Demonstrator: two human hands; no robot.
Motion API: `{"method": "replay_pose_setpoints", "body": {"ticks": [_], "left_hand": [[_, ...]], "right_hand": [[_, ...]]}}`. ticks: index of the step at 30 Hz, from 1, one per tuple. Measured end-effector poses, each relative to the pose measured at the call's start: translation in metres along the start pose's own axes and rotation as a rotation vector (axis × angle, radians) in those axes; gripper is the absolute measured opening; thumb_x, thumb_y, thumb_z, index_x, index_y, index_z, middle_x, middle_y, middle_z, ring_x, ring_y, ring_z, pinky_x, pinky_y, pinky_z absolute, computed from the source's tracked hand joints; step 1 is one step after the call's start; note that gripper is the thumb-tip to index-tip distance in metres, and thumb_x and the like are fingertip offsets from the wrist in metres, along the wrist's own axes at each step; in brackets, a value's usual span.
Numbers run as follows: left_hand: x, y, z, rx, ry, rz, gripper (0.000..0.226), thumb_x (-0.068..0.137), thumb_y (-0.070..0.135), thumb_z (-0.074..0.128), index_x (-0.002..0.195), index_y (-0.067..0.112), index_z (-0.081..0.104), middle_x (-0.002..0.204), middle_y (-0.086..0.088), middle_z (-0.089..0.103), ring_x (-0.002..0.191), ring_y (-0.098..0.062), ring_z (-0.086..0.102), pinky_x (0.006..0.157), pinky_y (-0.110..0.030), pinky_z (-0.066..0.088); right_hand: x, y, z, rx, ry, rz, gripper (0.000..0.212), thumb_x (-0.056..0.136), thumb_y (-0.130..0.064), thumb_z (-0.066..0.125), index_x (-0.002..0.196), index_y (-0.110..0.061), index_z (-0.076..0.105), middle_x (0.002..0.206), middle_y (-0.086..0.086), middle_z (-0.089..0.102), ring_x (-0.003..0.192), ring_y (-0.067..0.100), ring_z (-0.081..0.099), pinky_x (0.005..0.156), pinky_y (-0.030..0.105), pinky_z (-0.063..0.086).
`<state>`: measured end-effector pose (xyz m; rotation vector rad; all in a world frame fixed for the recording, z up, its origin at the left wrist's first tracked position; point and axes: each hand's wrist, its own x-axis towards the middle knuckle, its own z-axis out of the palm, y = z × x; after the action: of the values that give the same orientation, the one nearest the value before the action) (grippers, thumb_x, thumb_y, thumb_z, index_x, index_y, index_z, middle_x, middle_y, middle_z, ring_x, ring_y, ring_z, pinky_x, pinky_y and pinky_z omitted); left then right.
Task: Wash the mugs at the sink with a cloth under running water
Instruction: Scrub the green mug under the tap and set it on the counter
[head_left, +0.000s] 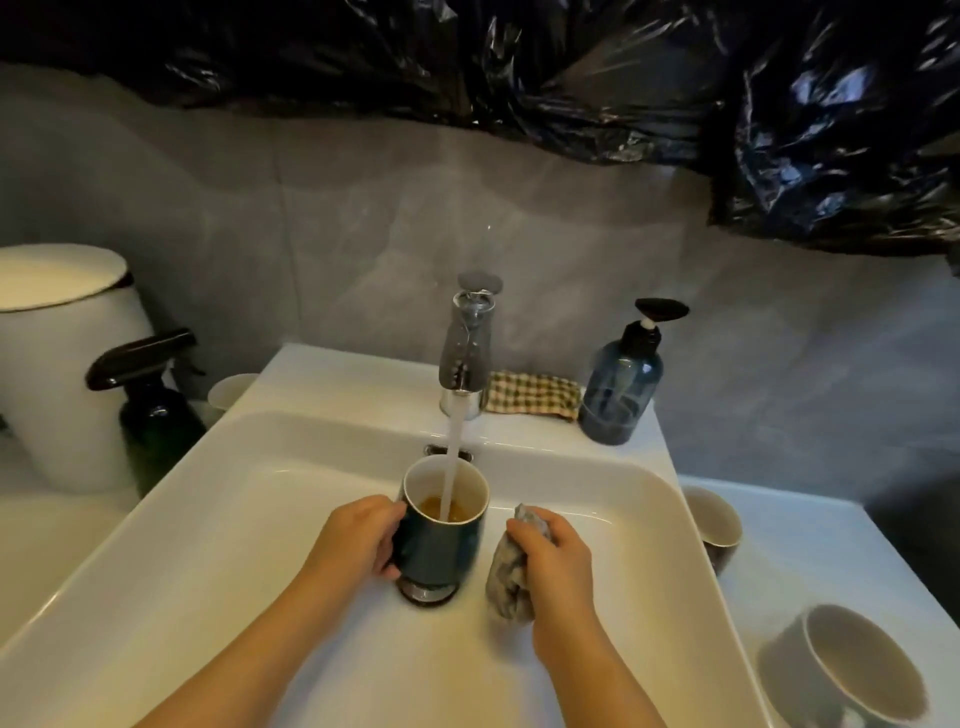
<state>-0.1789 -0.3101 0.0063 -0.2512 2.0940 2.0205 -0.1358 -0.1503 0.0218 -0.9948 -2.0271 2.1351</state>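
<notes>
three mugs (436, 545) (719, 525) (841, 670), two cloths (506, 571) (532, 395), two bottles (156, 431) (618, 395) and one tap (465, 358).

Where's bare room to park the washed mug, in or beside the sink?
Free: sink back ledge left of the faucet; basin floor left of the left hand; counter between the far mug and near mug. Crowded: ledge right of the faucet (checked cloth, soap bottle); basin centre, with the held mug, grey cloth and right hand.

Mug (441, 540) under tap water (451, 467) (cloth (506, 577) beside)
</notes>
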Motion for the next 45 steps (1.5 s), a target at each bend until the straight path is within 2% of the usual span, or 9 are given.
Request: {"method": "replay_pose_setpoints", "body": {"ticks": [1, 6, 11, 17, 28, 37, 40, 43, 45], "left_hand": [[0.002, -0.001, -0.002, -0.025, -0.031, -0.022, 0.043, 0.094, 0.007, 0.044, 0.052, 0.012, 0.035, 0.042, -0.001, 0.03, 0.045, -0.017, 0.028, 0.051, -0.027, 0.031], [0.006, 0.004, -0.004, -0.227, -0.204, -0.203, 0.053, 0.094, 0.028, 0.042, 0.044, 0.018, 0.032, 0.04, 0.001, 0.018, 0.038, -0.014, 0.022, 0.049, -0.028, 0.027], [-0.002, 0.003, -0.005, -0.248, -0.205, -0.233, 0.046, 0.094, 0.026, 0.039, 0.05, 0.017, 0.031, 0.043, 0.003, 0.015, 0.037, -0.014, 0.02, 0.049, -0.026, 0.027], [-0.008, 0.002, 0.001, 0.0, -0.057, -0.036, 0.04, 0.095, 0.01, 0.043, 0.057, 0.013, 0.035, 0.044, -0.001, 0.03, 0.046, -0.017, 0.028, 0.052, -0.027, 0.037], [-0.011, 0.006, -0.012, 0.002, -0.029, -0.062, 0.036, 0.095, 0.013, 0.043, 0.061, 0.014, 0.03, 0.049, 0.0, 0.021, 0.045, -0.015, 0.019, 0.046, -0.025, 0.024], [-0.017, 0.006, 0.0, 0.024, -0.061, 0.034, 0.038, 0.096, 0.012, 0.042, 0.059, 0.012, 0.035, 0.046, 0.002, 0.029, 0.047, -0.015, 0.028, 0.049, -0.026, 0.037], [-0.019, 0.006, -0.001, 0.071, -0.105, 0.05, 0.039, 0.097, 0.01, 0.041, 0.058, 0.013, 0.035, 0.046, 0.003, 0.031, 0.049, -0.015, 0.03, 0.054, -0.025, 0.04], [-0.021, 0.004, 0.001, 0.053, -0.132, 0.03, 0.037, 0.097, 0.013, 0.042, 0.061, 0.013, 0.036, 0.047, 0.003, 0.033, 0.052, -0.015, 0.032, 0.059, -0.026, 0.042], [-0.02, 0.005, 0.004, 0.039, -0.119, 0.024, 0.036, 0.097, 0.013, 0.042, 0.062, 0.014, 0.037, 0.048, 0.002, 0.033, 0.053, -0.016, 0.032, 0.061, -0.026, 0.043]], "right_hand": [[0.001, 0.0, -0.002, 0.005, 0.004, -0.001, 0.01, 0.093, -0.018, 0.056, 0.101, -0.018, 0.06, 0.083, 0.002, 0.063, 0.075, 0.013, 0.059, 0.061, 0.021, 0.05], [0.004, 0.002, -0.009, -0.012, 0.005, -0.01, 0.005, 0.093, -0.019, 0.056, 0.089, -0.022, 0.057, 0.082, 0.001, 0.061, 0.074, 0.012, 0.057, 0.061, 0.022, 0.044], [0.0, 0.004, -0.012, -0.026, 0.008, -0.043, 0.01, 0.093, -0.016, 0.055, 0.084, -0.017, 0.06, 0.069, 0.005, 0.061, 0.062, 0.014, 0.057, 0.05, 0.018, 0.046], [0.001, 0.009, -0.012, -0.035, 0.013, -0.028, 0.013, 0.093, -0.021, 0.056, 0.104, -0.017, 0.059, 0.095, 0.003, 0.063, 0.089, 0.02, 0.059, 0.088, 0.034, 0.048], [-0.002, 0.017, -0.012, -0.061, 0.03, -0.036, 0.014, 0.092, -0.022, 0.057, 0.102, -0.014, 0.061, 0.099, 0.012, 0.065, 0.095, 0.029, 0.062, 0.092, 0.042, 0.051], [-0.005, 0.013, -0.013, -0.052, 0.053, -0.012, 0.011, 0.095, -0.022, 0.053, 0.098, -0.014, 0.059, 0.092, 0.009, 0.065, 0.084, 0.023, 0.062, 0.082, 0.032, 0.052], [-0.012, 0.009, -0.013, -0.068, 0.039, -0.023, 0.016, 0.094, -0.022, 0.054, 0.106, -0.013, 0.06, 0.101, 0.01, 0.064, 0.091, 0.024, 0.06, 0.092, 0.038, 0.05], [-0.013, 0.008, -0.015, -0.053, 0.011, -0.021, 0.014, 0.095, -0.019, 0.051, 0.084, -0.015, 0.058, 0.075, 0.007, 0.062, 0.062, 0.016, 0.056, 0.071, 0.034, 0.055], [-0.017, 0.006, -0.017, -0.046, 0.017, -0.018, 0.014, 0.095, -0.019, 0.052, 0.085, -0.013, 0.06, 0.069, 0.005, 0.061, 0.06, 0.016, 0.057, 0.058, 0.026, 0.052]]}}
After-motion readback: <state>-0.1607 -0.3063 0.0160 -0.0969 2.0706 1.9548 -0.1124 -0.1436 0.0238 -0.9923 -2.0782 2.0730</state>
